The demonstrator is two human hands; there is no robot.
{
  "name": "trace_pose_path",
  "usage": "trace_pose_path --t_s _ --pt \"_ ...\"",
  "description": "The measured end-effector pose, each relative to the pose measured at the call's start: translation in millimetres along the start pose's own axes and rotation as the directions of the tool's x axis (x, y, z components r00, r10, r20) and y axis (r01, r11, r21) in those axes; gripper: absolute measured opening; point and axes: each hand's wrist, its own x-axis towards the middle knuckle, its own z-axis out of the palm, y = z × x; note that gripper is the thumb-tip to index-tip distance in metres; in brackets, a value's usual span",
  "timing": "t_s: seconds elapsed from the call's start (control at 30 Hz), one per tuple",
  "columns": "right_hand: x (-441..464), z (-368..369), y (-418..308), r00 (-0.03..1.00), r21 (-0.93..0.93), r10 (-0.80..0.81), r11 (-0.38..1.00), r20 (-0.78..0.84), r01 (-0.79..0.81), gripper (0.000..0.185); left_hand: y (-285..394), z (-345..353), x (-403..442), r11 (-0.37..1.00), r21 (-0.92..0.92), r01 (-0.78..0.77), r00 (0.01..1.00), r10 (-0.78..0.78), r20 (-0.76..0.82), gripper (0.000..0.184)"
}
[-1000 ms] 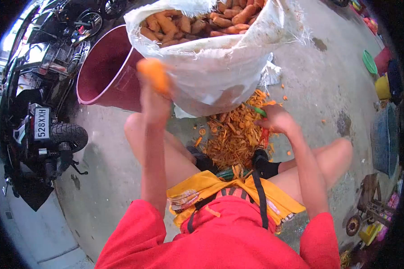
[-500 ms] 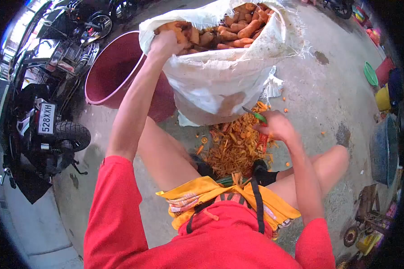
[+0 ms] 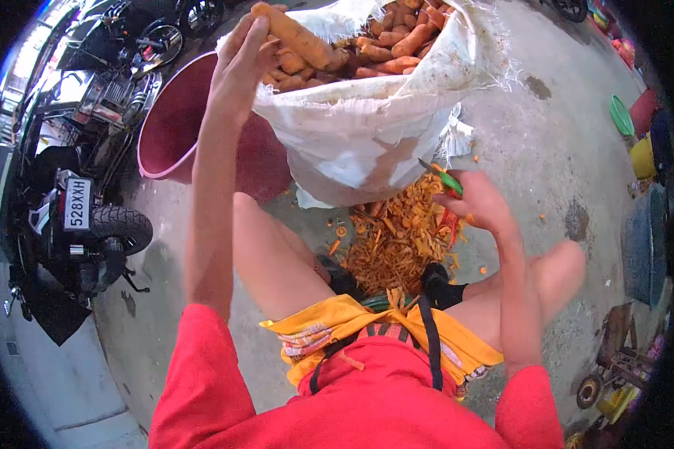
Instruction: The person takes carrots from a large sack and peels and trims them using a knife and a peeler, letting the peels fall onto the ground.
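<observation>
Since half a second ago, the left hand [image 3: 240, 56] has been moving out of the mouth of the sack [image 3: 352, 138] and is now rising at its left edge, bringing a carrot [image 3: 299, 37] into plain view. The fingers are closing around this carrot, which is slanting down to the right above the other carrots [image 3: 408, 45] filling the sack. The right hand [image 3: 478, 200] has been shifting slightly to the right and is gripping the green handle of a knife [image 3: 449, 181], its dark blade pointing up and to the left, near the lower right side of the sack. Something red [image 3: 449, 223] is showing just below this hand; whether the hand is touching it, I cannot tell.

Peelings [image 3: 389, 247] are lying heaped on the floor [image 3: 547, 165] in front of the sack, between the person's shoes [image 3: 443, 283], with a few orange bits scattering around them. A maroon bin [image 3: 266, 161] is standing just left of the sack, partly hiding behind the left forearm. A motorcycle [image 3: 116, 228] is standing farther left, and a grey-blue basin [image 3: 644, 243] is resting at the far right.
</observation>
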Motion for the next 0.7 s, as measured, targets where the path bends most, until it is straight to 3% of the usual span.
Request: trace_pose_path --t_s 0.03,0.07,0.13,0.17,0.23,0.27,0.33,0.37,0.5,0.57,0.7 --pt "1 3 4 0.999 0.035 -0.039 0.999 -0.026 0.04 0.04 2 12 -16 0.98 -0.198 0.006 1.0 -0.008 -0.009 0.052" --pt "2 4 8 0.996 0.068 -0.072 0.995 -0.061 0.076 0.039 2 31 -33 0.92 -0.378 0.107 0.993 -0.114 0.005 0.052" --pt "3 1 6 0.998 0.072 -0.033 0.997 -0.057 0.037 0.039 -7 81 -73 0.726 -0.64 0.251 0.958 -0.283 0.055 0.049" --pt "1 1 6 0.999 0.076 -0.002 0.997 -0.044 0.005 0.038 -13 108 -99 0.628 -0.714 0.308 0.859 -0.506 -0.074 0.047" --pt "4 9 18 0.998 0.11 -0.024 0.993 -0.051 0.029 0.038 -53 116 -144 0.256 -0.78 0.571 0.799 -0.392 0.457 0.045" --pt "5 14 23 0.995 0.146 -0.08 0.985 -0.065 0.088 0.037 -67 124 -157 0.227 -0.778 0.586 0.785 -0.397 0.475 0.045" --pt "2 11 15 0.995 0.18 -0.088 0.979 -0.043 0.094 0.035 -78 142 -175 0.279 -0.674 0.683 0.67 -0.606 0.428 0.042" --pt "0 12 12 0.991 0.217 -0.126 0.967 -0.036 0.131 0.034 -77 150 -181 0.374 -0.584 0.72 0.614 -0.736 0.285 0.038" --pt "1 33 10 0.982 0.293 -0.18 0.937 -0.065 0.191 0.034 -91 160 -196 0.469 -0.49 0.735 0.618 -0.761 0.198 0.035" --pt "1 39 9 0.967 0.268 -0.247 0.929 -0.063 0.255 0.035 -99 161 -202 0.743 -0.274 0.61 0.791 -0.591 0.157 0.028" --pt "4 46 5 0.978 0.267 -0.205 0.941 -0.044 0.21 0.035 -97 162 -202 0.776 -0.188 0.602 0.798 -0.596 0.094 0.029"
